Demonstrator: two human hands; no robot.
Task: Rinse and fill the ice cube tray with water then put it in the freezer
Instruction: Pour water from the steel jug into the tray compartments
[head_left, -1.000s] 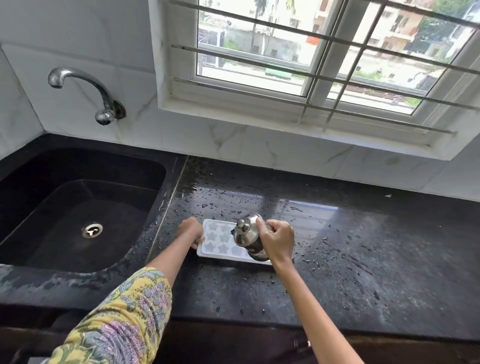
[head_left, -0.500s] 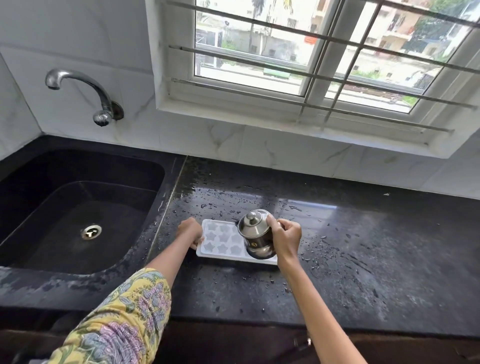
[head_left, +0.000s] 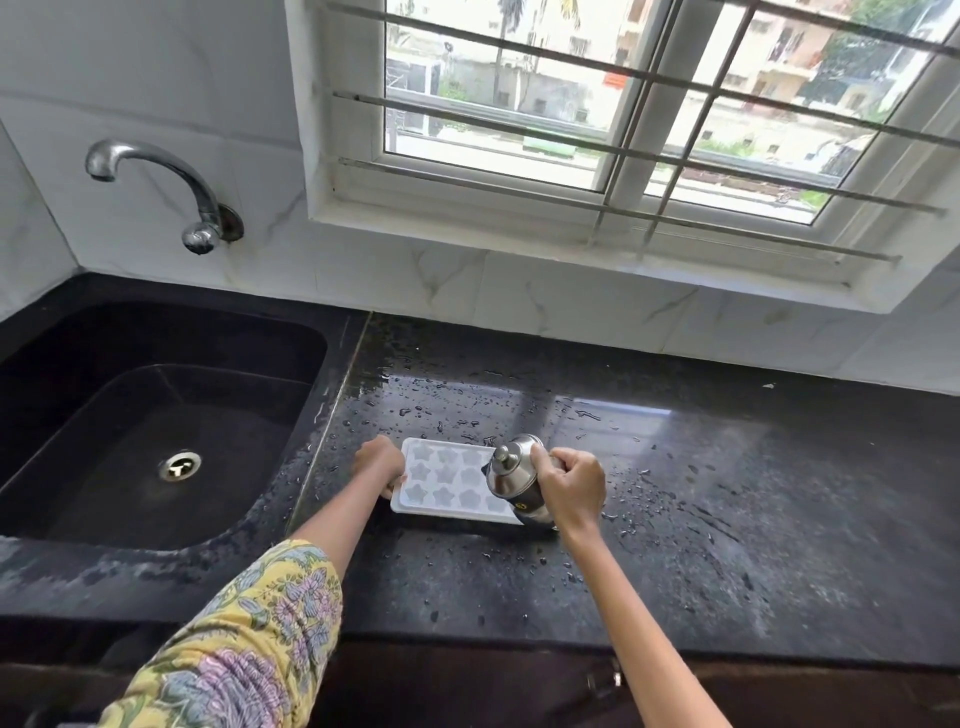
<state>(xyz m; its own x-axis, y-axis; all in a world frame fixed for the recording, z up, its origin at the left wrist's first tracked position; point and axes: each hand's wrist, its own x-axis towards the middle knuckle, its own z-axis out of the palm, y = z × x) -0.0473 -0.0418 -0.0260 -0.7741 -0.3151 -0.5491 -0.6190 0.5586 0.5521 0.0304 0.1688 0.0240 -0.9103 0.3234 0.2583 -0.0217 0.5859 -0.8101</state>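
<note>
Moved since earlier: steel jug (head_left: 515, 475) has come more upright and shifted toward the right end of the tray; a second ago it leaned further over the star cells.
Right hand (head_left: 571, 488): its fingers (head_left: 545, 460) are curled round the handle side of the steel jug and hold it tilted, spout side toward the cells.
Left hand (head_left: 379, 462): its fingers are curled on the left short edge of the ice cube tray (head_left: 447, 480) and steady it.
Tray place: flat on the wet black desk (head_left: 727, 493), between the two hands, well to the right of the sink (head_left: 156, 441).
Water in cells: I cannot tell how full they are; the cells look pale and glossy.
Risk, overflow: if the jug tips fast, water may run over the shallow cells onto the desk.
Risk, slip: the desk carries many drops, so the tray may slide under the left fingers.
Risk, carry: a full tray will probably spill if it is lifted unevenly toward the freezer.
</note>
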